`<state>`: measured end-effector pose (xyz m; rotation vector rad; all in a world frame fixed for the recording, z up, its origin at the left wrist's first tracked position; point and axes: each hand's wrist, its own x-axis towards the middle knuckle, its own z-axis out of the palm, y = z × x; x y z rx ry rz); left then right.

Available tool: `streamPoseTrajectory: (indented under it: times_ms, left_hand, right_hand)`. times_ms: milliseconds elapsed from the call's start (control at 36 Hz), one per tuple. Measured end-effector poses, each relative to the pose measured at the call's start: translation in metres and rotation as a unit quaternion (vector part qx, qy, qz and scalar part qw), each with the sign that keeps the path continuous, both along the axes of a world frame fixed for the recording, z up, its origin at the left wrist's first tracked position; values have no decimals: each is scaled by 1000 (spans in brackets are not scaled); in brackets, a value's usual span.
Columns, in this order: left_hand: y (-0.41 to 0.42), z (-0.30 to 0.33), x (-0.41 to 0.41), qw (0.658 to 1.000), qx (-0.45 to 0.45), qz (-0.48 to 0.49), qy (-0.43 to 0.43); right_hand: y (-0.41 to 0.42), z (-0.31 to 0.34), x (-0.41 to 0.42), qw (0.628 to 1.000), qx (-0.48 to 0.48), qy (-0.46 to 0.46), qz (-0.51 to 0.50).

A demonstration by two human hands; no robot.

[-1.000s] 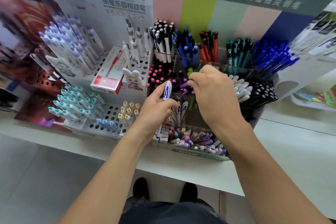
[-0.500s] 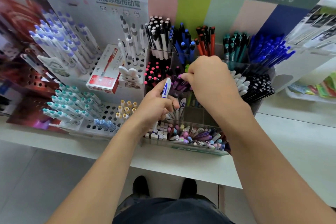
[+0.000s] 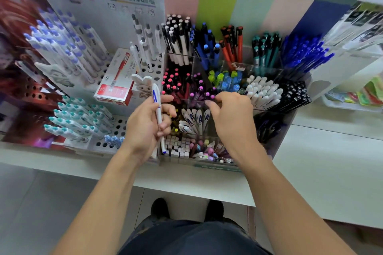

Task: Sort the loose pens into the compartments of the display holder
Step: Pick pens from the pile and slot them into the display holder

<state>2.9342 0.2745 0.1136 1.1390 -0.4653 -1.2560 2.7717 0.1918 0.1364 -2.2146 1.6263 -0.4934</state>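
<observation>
A clear tiered display holder (image 3: 290, 118) stands on the counter, its compartments packed with pens by colour. My left hand (image 3: 145, 128) grips a white pen with a blue letter A (image 3: 157, 105), held upright just left of the holder's front rows. More white A-marked pens (image 3: 196, 119) stand in a front compartment between my hands. My right hand (image 3: 232, 118) hovers over the purple-capped pens (image 3: 202, 93), fingers loosely curled with nothing visible in them.
A white perforated rack (image 3: 122, 126) with teal and blue pens stands to the left, with a red pen box (image 3: 116, 80) and a rabbit figure (image 3: 143, 85) on it. Small erasers and pastel pens (image 3: 199, 149) fill the front tray. The counter edge (image 3: 186, 184) runs below.
My right hand has drawn back toward me from the green and blue pens to the purple ones. My left hand has lifted the white A pen slightly up and left.
</observation>
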Motion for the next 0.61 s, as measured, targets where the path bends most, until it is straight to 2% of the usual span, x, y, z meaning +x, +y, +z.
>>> streamPoseTrajectory:
  times_ms: [83,167,250,333,444,556,611]
  left_hand:
    - [0,2,5,1000,5,21,-9]
    - [0,2,4,999,4,35,-15]
    - [1,2,-4,999,-3,52,14]
    - [-1,3,-15,997,-6,69,31]
    - [-4,-3,-25,992,-9,81,-98]
    - [-6,-1,-39,974,-72,66,-204]
    - [-7,0,-47,967,-87,65,-232]
  right_hand:
    - [-2,-5,11,998,-19,-53,1]
    - [-4,-2,25,998,-39,-43,10]
    - [-8,-3,35,998,-47,-30,36]
    - [-5,-3,33,996,-25,-61,54]
    - [16,9,12,980,-56,-181,61]
    - [25,18,2,958,39,-267,97]
    - [22,14,1,953,40,-288,87]
